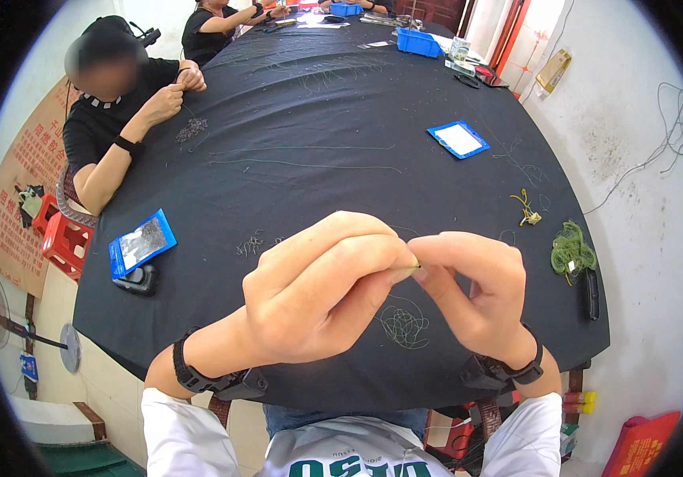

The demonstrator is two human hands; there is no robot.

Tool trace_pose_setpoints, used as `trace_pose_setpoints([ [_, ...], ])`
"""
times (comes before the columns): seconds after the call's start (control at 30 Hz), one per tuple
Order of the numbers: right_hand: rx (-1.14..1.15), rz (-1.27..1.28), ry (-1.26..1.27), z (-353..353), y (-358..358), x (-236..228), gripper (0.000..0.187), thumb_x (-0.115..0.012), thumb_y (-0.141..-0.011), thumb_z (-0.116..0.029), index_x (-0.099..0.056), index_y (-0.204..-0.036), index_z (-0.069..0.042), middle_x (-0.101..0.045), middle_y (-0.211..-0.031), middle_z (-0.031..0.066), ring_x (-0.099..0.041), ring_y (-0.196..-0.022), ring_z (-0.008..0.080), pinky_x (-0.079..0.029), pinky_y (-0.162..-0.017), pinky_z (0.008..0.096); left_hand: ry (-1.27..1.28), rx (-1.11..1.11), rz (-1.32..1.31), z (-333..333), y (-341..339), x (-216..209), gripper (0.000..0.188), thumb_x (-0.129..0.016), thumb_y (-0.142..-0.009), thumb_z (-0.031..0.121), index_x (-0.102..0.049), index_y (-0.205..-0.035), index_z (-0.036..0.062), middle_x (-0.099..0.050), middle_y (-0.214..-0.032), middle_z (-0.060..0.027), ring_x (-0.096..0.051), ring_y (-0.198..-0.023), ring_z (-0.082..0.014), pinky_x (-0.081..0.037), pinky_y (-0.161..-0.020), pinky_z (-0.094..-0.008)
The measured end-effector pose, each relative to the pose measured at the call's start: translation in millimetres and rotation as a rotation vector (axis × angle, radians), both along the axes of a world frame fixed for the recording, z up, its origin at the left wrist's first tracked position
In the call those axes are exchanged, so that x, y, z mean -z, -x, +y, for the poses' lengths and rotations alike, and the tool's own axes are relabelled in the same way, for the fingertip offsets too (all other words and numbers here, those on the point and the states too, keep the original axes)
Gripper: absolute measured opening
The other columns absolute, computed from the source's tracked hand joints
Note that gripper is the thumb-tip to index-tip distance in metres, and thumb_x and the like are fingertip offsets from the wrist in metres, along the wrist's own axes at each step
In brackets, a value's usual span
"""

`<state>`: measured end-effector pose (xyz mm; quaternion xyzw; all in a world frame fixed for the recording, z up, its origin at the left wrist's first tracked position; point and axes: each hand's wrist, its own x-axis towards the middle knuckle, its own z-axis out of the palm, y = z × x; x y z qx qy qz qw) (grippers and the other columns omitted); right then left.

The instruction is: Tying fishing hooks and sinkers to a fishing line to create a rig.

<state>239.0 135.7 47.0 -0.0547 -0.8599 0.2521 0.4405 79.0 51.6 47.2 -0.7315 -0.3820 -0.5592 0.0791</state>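
My left hand and my right hand meet fingertip to fingertip above the near part of the black-covered table. Both are closed in a pinch. A tiny dark speck and a short bit of thin green line show where the fingertips come together; the fingers hide the rest. On the cloth below lies a loose tangle of green line, with one strand running up toward my hands. Beyond my left hand is a small scatter of dark metal bits, hook-like in shape.
A blue packet rests by a black device at left. On the right are a green thread bundle, yellow ties and a black case. Farther off lie a blue-edged packet and a blue bin. Co-workers sit at the far left.
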Motion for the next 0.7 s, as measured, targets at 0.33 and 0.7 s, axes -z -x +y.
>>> trace_pose_setpoints([
  [0.33, 0.017, -0.009, 0.18, 5.8, -4.2, -1.7, 0.012, -0.06, -0.078, 0.004, -0.064, -0.087, -0.002, -0.06, -0.068, 0.002, -0.043, -0.048, 0.0035, -0.033, -0.043, 0.0193, 0.075, 0.059, -0.039, -0.1, -0.6, 0.8, 0.015, -0.066, -0.072, -0.008, -0.062, -0.085, -0.0011, -0.062, -0.082, -0.0115, -0.051, -0.06, -0.0087, -0.038, -0.049, -0.0179],
  [0.7, -0.001, 0.019, 0.179, 10.4, -4.6, -3.1, 0.01, -0.061, -0.078, 0.003, -0.065, -0.086, -0.002, -0.061, -0.069, 0.0021, -0.044, -0.049, 0.0034, -0.034, -0.044, 0.0186, 0.155, 0.118, -0.035, -0.3, -3.7, -6.6, 0.017, -0.065, -0.07, -0.011, -0.06, -0.085, -0.0047, -0.061, -0.08, -0.0141, -0.061, -0.067, -0.0213, -0.05, -0.056, -0.0264],
])
